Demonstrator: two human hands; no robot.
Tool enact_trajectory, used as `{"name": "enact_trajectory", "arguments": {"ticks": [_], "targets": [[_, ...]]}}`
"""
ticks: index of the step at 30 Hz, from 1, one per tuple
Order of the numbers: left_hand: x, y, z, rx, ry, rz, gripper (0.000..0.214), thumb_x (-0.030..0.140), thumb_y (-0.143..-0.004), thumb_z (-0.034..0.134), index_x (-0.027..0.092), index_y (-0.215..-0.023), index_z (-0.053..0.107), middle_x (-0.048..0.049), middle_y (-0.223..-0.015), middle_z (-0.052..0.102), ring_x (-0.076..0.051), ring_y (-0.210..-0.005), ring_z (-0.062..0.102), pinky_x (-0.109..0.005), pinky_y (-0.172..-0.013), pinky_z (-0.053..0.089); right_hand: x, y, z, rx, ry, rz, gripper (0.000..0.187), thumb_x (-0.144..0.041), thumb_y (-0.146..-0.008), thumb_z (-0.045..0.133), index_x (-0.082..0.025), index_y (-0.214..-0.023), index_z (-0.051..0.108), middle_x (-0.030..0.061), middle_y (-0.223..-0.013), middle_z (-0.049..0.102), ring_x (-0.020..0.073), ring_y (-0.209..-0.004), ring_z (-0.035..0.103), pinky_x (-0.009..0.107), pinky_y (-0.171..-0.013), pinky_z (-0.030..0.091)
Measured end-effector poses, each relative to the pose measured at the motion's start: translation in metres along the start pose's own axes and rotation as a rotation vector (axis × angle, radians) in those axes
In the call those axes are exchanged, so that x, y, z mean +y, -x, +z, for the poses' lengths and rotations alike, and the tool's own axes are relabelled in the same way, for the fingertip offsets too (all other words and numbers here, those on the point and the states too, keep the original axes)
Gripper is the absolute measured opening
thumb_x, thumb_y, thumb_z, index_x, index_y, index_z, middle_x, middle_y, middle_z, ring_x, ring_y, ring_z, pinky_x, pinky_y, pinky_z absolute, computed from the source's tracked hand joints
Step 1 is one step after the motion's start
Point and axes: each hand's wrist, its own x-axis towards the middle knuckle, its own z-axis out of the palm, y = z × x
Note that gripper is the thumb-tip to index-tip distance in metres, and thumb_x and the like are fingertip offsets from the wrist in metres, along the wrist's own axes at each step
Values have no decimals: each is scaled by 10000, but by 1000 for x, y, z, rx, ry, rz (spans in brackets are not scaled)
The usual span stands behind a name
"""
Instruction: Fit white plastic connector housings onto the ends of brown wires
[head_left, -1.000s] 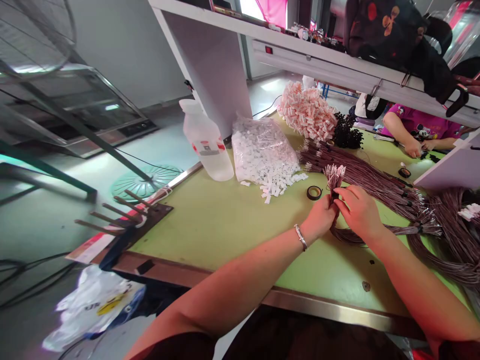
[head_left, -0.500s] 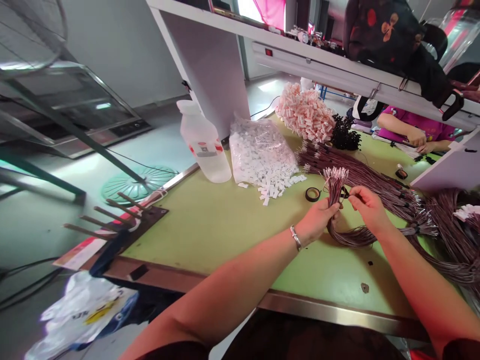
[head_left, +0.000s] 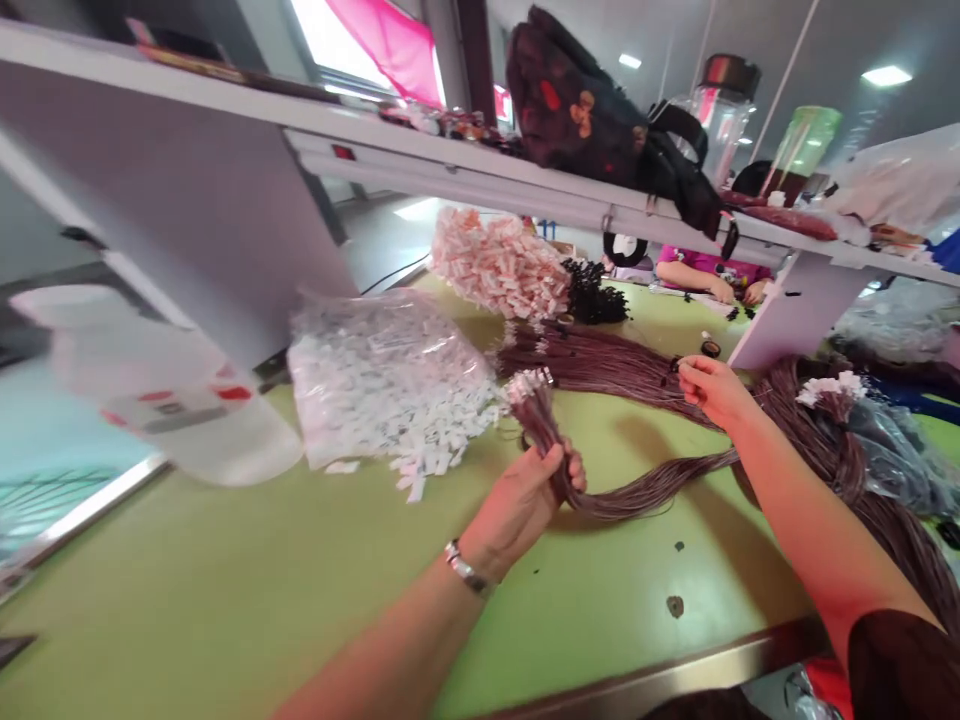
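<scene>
We have the left hand gripping the wire bundle, back from the front edge of the desk; long axis runs rightward, tipped end far-left. Right hand, farther from that end, pinches a small dark piece.

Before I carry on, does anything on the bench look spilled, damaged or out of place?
Yes: white pieces lie scattered on the green tabletop outside the clear bag, which looks like a spill because many more are inside it. Near the front edge, a dark spot marks the surface; I can't tell whether it's damage or dirt.
</scene>
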Motion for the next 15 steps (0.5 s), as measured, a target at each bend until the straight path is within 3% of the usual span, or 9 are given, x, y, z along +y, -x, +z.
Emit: {"name": "enact_trajectory", "arguments": {"ticks": [3, 8, 12, 15], "targets": [[1, -1, -6, 40, -11, -50, 203, 316, -767, 657, 180, -848, 529, 8, -681, 518, -116, -628, 478, -255, -629, 415, -15, -20, -38, 67, 133, 1, 318, -381, -583, 759, -178, -720, 556, -73, -539, 435, 42, -450, 358, 168, -391, 244], [1, -4, -10, 120, -29, -116, 241, 346, -724, 693, 164, -793, 552, -3, -692, 522, -126, -637, 473, -272, -636, 437, -43, -70, -117, 205, 214, -16, 325, -275, -512, 801, -148, -715, 581, -79, -463, 432, 21, -374, 286, 157, -343, 177], [1, -7, -11, 185, -26, -143, 262, 370, -693, 713, 175, -766, 554, 3, -660, 515, -127, -605, 470, -275, -597, 442, -63, -109, -167, 393, 158, -116, 306, -288, -590, 760, -171, -778, 548, -106, -444, 385, 15, -362, 252, 141, -339, 155], [-7, -16, -24, 219, 16, -166, 250, 359, -666, 732, 197, -735, 554, 9, -626, 525, -128, -567, 487, -274, -559, 447, -67, -127, -193, 533, 117, -157, 276, -278, -641, 727, -177, -809, 532, -106, -441, 387, 20, -356, 259, 139, -329, 155]]}}
